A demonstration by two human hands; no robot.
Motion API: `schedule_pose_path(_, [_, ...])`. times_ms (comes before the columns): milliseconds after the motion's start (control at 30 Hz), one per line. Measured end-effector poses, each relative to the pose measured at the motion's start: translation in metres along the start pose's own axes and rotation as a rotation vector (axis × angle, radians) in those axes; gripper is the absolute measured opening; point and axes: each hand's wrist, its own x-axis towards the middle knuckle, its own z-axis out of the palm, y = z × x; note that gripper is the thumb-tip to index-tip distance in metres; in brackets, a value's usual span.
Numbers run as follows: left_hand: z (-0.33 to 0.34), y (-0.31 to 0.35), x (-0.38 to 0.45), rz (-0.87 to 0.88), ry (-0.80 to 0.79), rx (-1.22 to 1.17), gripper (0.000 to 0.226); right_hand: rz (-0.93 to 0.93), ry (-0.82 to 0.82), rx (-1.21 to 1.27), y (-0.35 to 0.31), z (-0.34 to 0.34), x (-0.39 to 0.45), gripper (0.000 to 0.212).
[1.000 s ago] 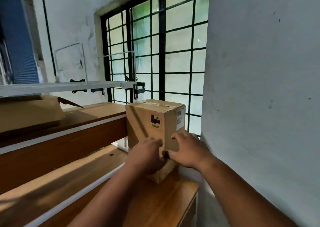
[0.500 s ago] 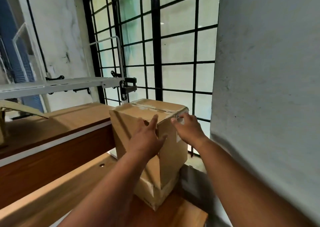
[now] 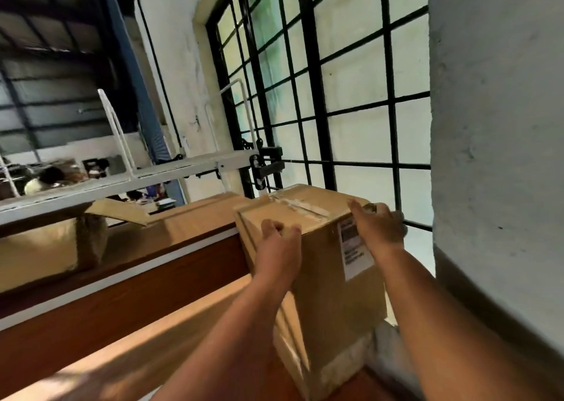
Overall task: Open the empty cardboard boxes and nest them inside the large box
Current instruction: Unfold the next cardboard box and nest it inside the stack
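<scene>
**Getting a sealed box open at its top seam**

A wooden desk [image 3: 128, 342] runs from the near left toward the window [image 3: 335, 95], stepped in two levels. At its far right end stands the closed cardboard box [image 3: 332, 293], upright, tape [image 3: 300, 206] still running along the top seam. Far left, on the upper level, a second box [image 3: 45, 248] sits with a flap raised; that may be the large one, though I cannot be sure.

The left hand [image 3: 279, 245] has its fingers curled over the near top edge of the closed box. The right hand [image 3: 380, 225] hooks the far right top corner, just above the white label [image 3: 354, 249], fingers bent around the edge.

My judgement: the step is breaking the seal. Hold the box steady with one hand, then work a fingertip under the tape end and peel along the seam. Pulling up at the corners risks tearing a flap or tipping the box off the desk end.
</scene>
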Motion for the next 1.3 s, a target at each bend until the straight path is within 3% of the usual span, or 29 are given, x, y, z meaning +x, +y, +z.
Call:
schedule_pose_path(100, [-0.010,0.003,-0.008,-0.073,0.176,-0.119,0.032,0.007,-0.051,0.098,-0.002,0.010,-0.009,0.070])
schedule_pose_path(200, [-0.027,0.015,-0.027,-0.101,0.169,-0.131,0.019,-0.016,-0.089,0.190,-0.010,0.013,-0.028,0.056])
schedule_pose_path(367, [-0.074,0.030,-0.057,-0.132,0.197,-0.128,0.024,-0.075,-0.049,0.244,-0.032,0.015,-0.074,0.053])
schedule_pose_path(567, [-0.156,0.024,-0.100,-0.053,0.259,-0.038,0.018,-0.105,-0.156,0.336,-0.054,0.028,-0.156,0.049])
schedule_pose_path(767, [-0.248,-0.034,-0.177,-0.176,0.304,0.008,0.011,-0.130,-0.295,0.361,-0.046,0.073,-0.278,0.060])
schedule_pose_path(900, [-0.295,-0.098,-0.241,-0.198,0.343,0.003,0.036,-0.219,-0.341,0.343,-0.032,0.093,-0.365,0.059])
schedule_pose_path(1000, [-0.332,-0.135,-0.279,-0.247,0.398,-0.071,0.038,-0.293,-0.373,0.262,-0.034,0.106,-0.418,0.069])
schedule_pose_path(1167, [-0.373,-0.189,-0.323,-0.372,0.331,0.015,0.048,-0.120,-0.540,0.117,-0.003,0.125,-0.485,0.064])
schedule_pose_path(1300, [-0.378,-0.222,-0.353,-0.344,0.318,0.096,0.057,-0.051,-0.509,0.168,0.034,0.136,-0.521,0.057])
